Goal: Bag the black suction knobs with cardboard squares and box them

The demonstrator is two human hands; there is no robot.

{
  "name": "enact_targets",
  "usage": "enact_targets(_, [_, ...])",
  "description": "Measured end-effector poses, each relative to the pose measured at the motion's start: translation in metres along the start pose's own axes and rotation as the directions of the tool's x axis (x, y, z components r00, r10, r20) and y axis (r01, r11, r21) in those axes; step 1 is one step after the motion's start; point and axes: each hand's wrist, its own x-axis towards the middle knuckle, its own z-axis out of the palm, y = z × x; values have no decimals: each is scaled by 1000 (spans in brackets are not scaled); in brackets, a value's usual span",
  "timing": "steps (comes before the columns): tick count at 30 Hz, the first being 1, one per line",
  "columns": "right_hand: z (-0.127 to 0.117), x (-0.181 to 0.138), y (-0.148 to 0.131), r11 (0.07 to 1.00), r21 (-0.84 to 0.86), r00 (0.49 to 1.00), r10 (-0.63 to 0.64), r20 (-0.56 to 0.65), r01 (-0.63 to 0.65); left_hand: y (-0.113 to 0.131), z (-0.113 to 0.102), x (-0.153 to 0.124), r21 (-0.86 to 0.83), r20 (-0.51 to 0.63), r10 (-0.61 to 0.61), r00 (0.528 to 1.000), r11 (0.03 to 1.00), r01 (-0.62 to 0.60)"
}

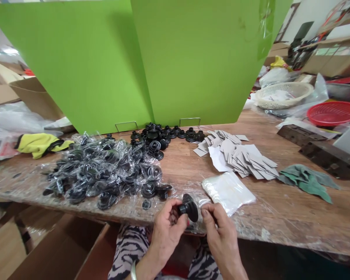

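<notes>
My left hand [167, 227] is closed around a black round rubber part [188, 207], holding it up at the near edge of the wooden table [280, 202]. My right hand [220, 229] sits just right of it, fingers pinched on a thin clear plastic bag [202, 203] next to the part. A stack of clear bags [228, 190] lies just beyond my right hand. A heap of bagged black parts [105, 171] spreads to the left, and loose black parts [166, 136] sit by the green board [163, 62].
Grey card pieces [239, 155] lie fanned at centre right, with a green cloth [306, 179] beyond them. A white basket [282, 94], a red basket [334, 112] and dark metal blocks [323, 149] stand at the right. A yellow glove [39, 144] lies left. An open cardboard box [55, 249] is below the table.
</notes>
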Motion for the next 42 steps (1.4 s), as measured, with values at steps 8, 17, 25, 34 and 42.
enact_targets(8, [-4, -5, 0, 996, -79, 995, -58, -75, 52, 18, 6, 2, -60, 10, -50, 999, 997, 51])
enact_targets(17, [-5, -3, 14, 994, 96, 998, 57, 5, -57, 20, 15, 6, -209, 149, -150, 977, 961, 180])
enact_targets(25, [-8, -1, 20, 966, 190, 984, 179, 7, -177, 15, 26, 15, -477, 338, -261, 904, 780, 404])
enact_targets(34, [-9, -1, 15, 777, 484, 914, 373, 161, -403, 16, 27, 18, -535, 413, -262, 872, 705, 465])
enact_targets(42, [-11, -9, 17, 935, 240, 965, 253, 63, -260, 22, 23, 14, -219, 210, -180, 961, 949, 226])
